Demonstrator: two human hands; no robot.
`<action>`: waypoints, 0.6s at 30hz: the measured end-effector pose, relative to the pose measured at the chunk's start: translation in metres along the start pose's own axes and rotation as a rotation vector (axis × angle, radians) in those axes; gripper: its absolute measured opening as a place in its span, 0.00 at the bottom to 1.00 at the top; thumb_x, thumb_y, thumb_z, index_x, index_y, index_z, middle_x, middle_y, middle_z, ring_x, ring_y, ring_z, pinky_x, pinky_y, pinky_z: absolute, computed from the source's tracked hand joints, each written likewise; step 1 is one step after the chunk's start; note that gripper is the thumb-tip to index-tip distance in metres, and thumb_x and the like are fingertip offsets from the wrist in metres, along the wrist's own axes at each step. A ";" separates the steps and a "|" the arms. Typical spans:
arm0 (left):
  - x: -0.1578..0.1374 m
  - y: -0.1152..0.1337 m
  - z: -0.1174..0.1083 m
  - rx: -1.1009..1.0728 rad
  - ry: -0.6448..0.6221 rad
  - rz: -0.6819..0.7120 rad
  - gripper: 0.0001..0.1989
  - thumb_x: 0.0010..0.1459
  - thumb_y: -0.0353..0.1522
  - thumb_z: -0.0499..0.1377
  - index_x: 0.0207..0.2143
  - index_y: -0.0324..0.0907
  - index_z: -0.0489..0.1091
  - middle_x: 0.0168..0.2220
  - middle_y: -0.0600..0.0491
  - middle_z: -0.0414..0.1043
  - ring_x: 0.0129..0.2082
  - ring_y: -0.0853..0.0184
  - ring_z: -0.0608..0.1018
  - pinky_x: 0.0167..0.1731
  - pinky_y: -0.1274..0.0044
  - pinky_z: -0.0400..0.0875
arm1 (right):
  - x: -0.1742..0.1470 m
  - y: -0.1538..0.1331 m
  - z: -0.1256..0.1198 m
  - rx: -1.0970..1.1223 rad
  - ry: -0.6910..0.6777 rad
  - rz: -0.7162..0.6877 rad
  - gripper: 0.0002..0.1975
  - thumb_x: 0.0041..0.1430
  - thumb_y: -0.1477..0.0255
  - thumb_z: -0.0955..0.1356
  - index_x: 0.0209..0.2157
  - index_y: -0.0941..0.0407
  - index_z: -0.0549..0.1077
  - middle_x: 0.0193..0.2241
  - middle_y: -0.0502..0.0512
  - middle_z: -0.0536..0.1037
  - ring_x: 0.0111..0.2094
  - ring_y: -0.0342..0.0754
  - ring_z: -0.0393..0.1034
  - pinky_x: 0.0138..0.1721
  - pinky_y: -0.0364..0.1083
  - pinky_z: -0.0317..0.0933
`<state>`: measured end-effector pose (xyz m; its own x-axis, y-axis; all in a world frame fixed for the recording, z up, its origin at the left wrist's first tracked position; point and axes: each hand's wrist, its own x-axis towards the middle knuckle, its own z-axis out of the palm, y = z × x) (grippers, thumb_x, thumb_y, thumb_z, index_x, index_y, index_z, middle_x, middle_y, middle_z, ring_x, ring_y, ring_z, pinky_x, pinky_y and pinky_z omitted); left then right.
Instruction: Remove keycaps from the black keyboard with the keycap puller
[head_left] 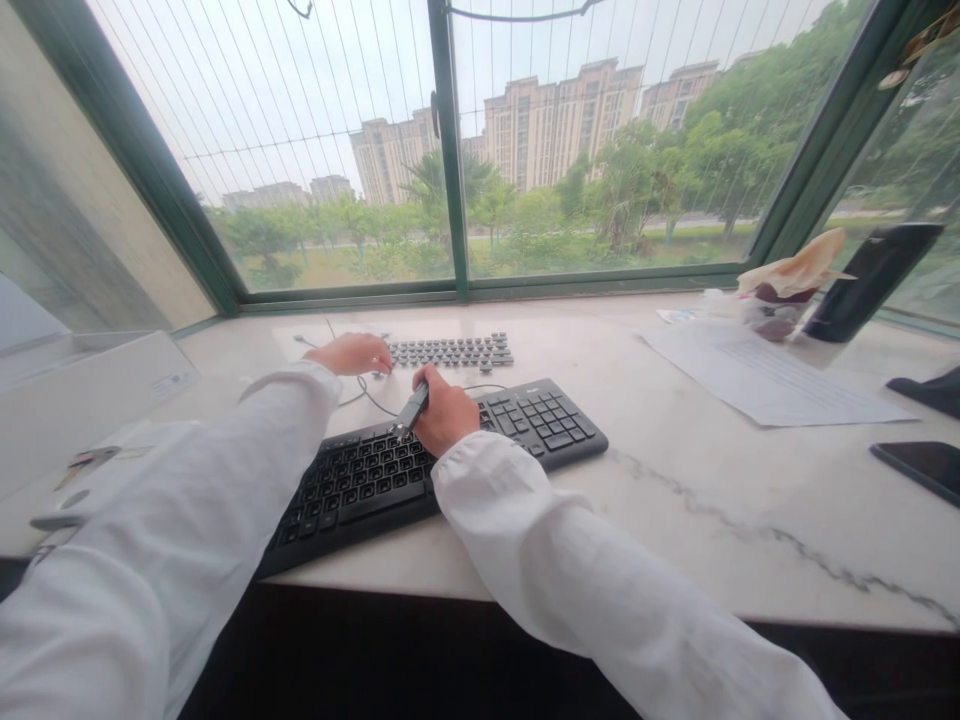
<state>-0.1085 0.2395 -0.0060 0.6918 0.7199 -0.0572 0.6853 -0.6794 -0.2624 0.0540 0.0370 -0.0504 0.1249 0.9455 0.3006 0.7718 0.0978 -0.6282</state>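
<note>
A black keyboard (pixel 525 420) lies angled on the pale marble sill (pixel 675 480). My right hand (pixel 448 410) rests over its middle and grips a small dark tool (pixel 411 410), its tip pointing down at the keys. Beyond the keyboard, several loose grey keycaps (pixel 450 352) are laid out in rows. My left hand (pixel 351 353) reaches to the left end of those rows, fingers touching the keycaps. A thin cable (pixel 367 392) runs between the two hands. Both arms wear white sleeves.
A white box (pixel 82 400) stands at the left. Printed paper sheets (pixel 765 375) lie at the right, with a dark cylinder (pixel 870 282) and a wrapped bundle (pixel 787 285) behind them. A dark phone (pixel 919 467) lies near the right edge. Windows enclose the back.
</note>
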 end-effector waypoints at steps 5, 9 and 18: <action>-0.001 0.004 -0.005 0.022 -0.013 -0.025 0.11 0.56 0.42 0.57 0.37 0.53 0.77 0.43 0.57 0.77 0.42 0.66 0.75 0.43 0.77 0.66 | -0.001 0.000 0.000 -0.022 -0.005 -0.010 0.11 0.54 0.63 0.64 0.41 0.47 0.67 0.26 0.50 0.73 0.29 0.51 0.69 0.30 0.45 0.54; -0.001 0.005 -0.004 0.029 -0.012 -0.030 0.10 0.56 0.41 0.57 0.37 0.53 0.77 0.43 0.56 0.77 0.41 0.66 0.76 0.43 0.77 0.66 | -0.002 -0.002 0.000 -0.033 -0.001 -0.014 0.11 0.54 0.63 0.64 0.40 0.47 0.67 0.26 0.50 0.74 0.29 0.51 0.69 0.29 0.45 0.53; -0.001 0.006 -0.002 0.021 0.009 -0.024 0.10 0.56 0.40 0.57 0.37 0.52 0.78 0.43 0.55 0.78 0.40 0.66 0.76 0.41 0.78 0.66 | -0.001 0.000 0.002 -0.043 -0.014 -0.026 0.09 0.55 0.65 0.64 0.39 0.47 0.69 0.28 0.50 0.75 0.30 0.51 0.69 0.29 0.44 0.53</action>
<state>-0.1044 0.2349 -0.0050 0.6775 0.7343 -0.0421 0.6966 -0.6589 -0.2838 0.0528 0.0370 -0.0515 0.0961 0.9471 0.3062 0.8009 0.1090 -0.5887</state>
